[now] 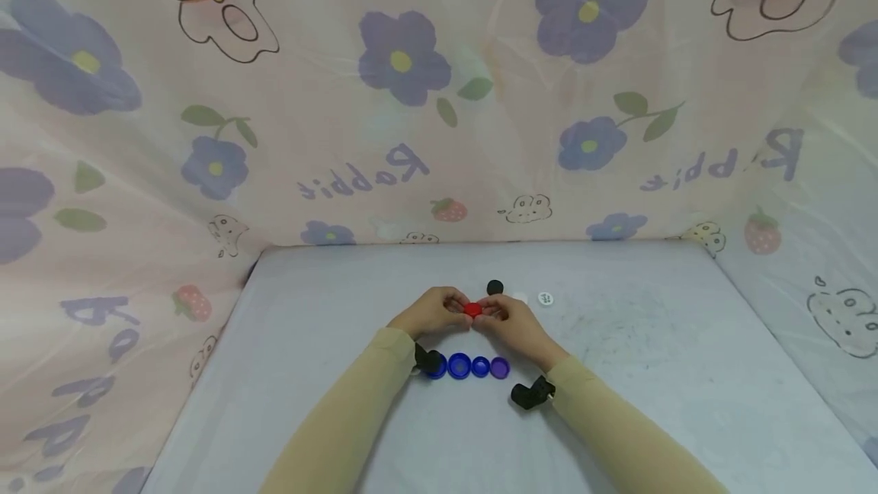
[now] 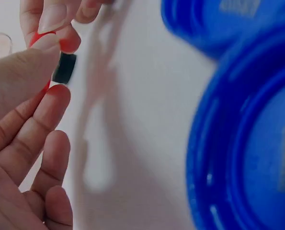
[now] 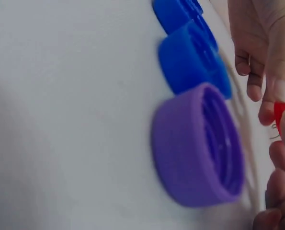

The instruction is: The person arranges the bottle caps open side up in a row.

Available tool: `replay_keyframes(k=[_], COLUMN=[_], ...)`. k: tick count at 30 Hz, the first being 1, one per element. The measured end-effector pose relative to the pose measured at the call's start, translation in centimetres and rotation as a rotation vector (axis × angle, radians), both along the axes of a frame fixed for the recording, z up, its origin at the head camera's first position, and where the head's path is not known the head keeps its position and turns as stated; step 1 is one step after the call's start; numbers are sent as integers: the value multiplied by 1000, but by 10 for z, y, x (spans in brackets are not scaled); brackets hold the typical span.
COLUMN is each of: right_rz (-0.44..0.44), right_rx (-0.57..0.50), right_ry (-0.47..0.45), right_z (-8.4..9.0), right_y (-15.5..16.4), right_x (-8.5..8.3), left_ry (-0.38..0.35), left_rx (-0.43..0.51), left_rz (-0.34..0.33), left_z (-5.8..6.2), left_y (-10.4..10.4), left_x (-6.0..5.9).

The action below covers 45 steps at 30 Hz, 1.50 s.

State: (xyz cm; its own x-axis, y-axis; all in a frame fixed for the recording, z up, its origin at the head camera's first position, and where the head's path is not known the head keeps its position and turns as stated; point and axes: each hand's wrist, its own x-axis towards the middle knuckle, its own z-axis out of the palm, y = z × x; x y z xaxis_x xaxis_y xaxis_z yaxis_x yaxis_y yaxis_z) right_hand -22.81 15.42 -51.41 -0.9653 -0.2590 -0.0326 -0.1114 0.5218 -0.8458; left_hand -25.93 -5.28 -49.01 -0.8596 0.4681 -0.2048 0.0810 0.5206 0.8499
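pale surface (image 1: 617,372) carries both hands: left hand (image 1: 432,312) and right hand (image 1: 511,320) pinch one red cap (image 1: 472,309) between fingertips; blue caps (image 1: 459,366) sit just below the grip.

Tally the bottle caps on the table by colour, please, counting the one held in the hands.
Red cap, held by left hand and right hand: 1
Blue caps: 3
Purple cap: 1
Black cap: 1
White cap: 1
Total: 7
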Motion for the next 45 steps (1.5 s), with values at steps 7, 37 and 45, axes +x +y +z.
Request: replay_keyframes(k=[7, 37, 45], right_rz=[-14, -7, -11], right_rx=[-11, 21, 9], right_ry=[43, 42, 55], right_z=[15, 19, 18], right_y=[3, 0, 0], right_x=[8, 21, 22], left_ry=[48, 110, 111], left_rx=[56, 48, 33], left_rz=[24, 67, 72], left_z=[17, 10, 8], left_y=[0, -2, -3], left_x=[14, 32, 33])
